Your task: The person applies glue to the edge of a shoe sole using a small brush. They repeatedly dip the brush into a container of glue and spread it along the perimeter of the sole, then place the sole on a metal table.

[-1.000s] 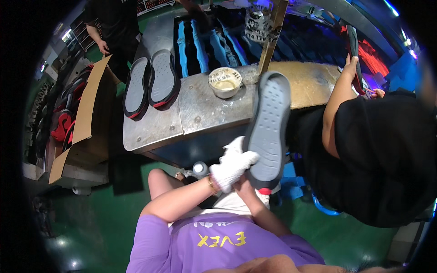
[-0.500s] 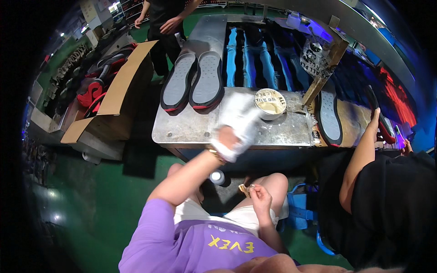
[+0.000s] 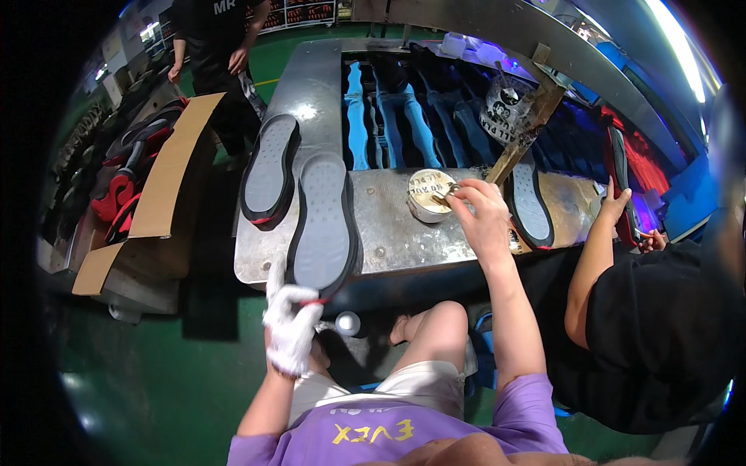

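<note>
My left hand, in a white knit glove, grips the red-edged near end of a shoe sole. That sole has a grey dotted face, a black rim, and overhangs the metal bench's front edge. Another matching shoe sole lies to its left on the bench. My bare right hand pinches a small brush, mostly hidden by the fingers, at a round tub. Pale cream-coloured stuff shows inside the tub. Whether the brush tip touches it is hard to see.
A metal bench holds blue-and-black strips beyond the tub. A wooden post rises right of it, beside another sole. A co-worker's hand holds a sole at right. An open carton stands left; another person stands behind.
My left hand has moved from above the bench to the near sole, which is pulled toward me. My right hand has risen from my lap to the tub with the brush.
</note>
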A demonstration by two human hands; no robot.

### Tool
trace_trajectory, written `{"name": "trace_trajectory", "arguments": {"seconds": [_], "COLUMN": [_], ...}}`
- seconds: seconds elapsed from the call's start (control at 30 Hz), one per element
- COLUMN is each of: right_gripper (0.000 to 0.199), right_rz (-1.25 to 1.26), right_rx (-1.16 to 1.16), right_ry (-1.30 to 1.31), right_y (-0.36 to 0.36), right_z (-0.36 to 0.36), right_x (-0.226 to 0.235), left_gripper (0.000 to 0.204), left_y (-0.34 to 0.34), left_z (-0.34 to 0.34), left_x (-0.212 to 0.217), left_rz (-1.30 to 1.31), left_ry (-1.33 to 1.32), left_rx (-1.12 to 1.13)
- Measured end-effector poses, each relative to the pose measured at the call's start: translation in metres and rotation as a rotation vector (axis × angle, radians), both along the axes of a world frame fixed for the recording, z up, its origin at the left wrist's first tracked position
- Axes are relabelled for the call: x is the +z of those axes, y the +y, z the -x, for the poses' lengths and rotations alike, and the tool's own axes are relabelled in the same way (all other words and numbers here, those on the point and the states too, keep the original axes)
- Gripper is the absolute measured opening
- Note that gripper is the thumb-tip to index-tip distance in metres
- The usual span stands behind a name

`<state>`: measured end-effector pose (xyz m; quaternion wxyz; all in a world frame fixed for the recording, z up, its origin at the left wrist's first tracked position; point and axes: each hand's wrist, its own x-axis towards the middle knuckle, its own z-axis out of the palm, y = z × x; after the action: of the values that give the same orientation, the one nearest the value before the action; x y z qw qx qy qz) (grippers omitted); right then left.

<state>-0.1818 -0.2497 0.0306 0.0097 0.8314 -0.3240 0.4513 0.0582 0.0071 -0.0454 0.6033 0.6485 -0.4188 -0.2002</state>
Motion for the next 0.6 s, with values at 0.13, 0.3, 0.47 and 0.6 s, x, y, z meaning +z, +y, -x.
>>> {"name": "trace_trajectory", "arguments": {"seconds": [0.13,0.3,0.47,0.6], "right_gripper": [0.010,0.008,0.010,0.010], "right_rz": [-0.062,-0.027,0.005,0.026], "right_rx": [-0.005,-0.027,-0.051,0.009], "right_ry": [0.302,0.504,0.622,0.594], "right_y": [-0.024,-0.040,-0.045,-0.043], "right_z": [-0.025,-0.034,-0.034,-0.032], "right_x": [-0.008,-0.026,-0.035,-0.027], "left_gripper": [0.066,0.042,0.045,0.044], "left_y": [0.024,0.021,-0.012,-0.031], "left_z": [0.000,-0.034,-0.033,-0.027], "left_x": [-0.002,-0.040,-0.016,0.002], "left_rz": [0.345,-0.016,0.243,0.257], "left_ry": [0.775,-0.315,1.217,1.454], "left_rx": [0.110,0.092,-0.161,-0.237]}}
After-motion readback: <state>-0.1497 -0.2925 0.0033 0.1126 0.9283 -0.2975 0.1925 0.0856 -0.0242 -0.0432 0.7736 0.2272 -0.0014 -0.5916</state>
